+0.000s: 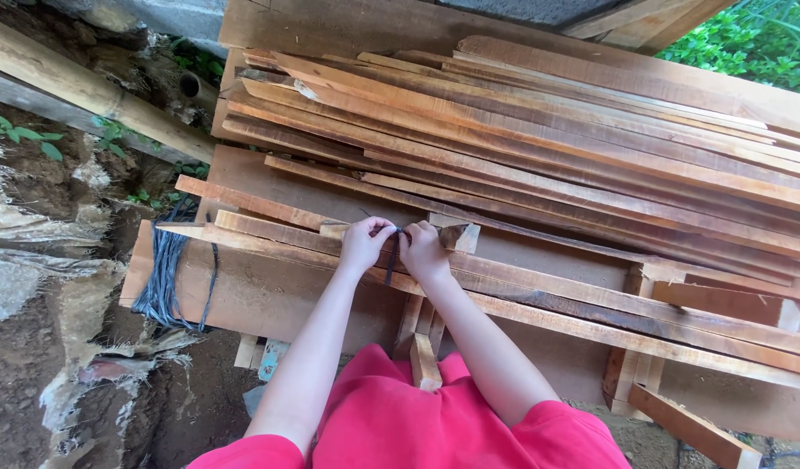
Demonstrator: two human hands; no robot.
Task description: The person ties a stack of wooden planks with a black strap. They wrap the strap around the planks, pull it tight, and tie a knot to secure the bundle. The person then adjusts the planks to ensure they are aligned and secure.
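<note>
Dark cord [391, 260] (taut) between both hands

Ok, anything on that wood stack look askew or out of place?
The wooden strips lie fanned, ends uneven rather than squared. A loose bundle of dark string droops off the board's left end. Both hands, left hand and right hand, pinch a dark cord between them.
</note>
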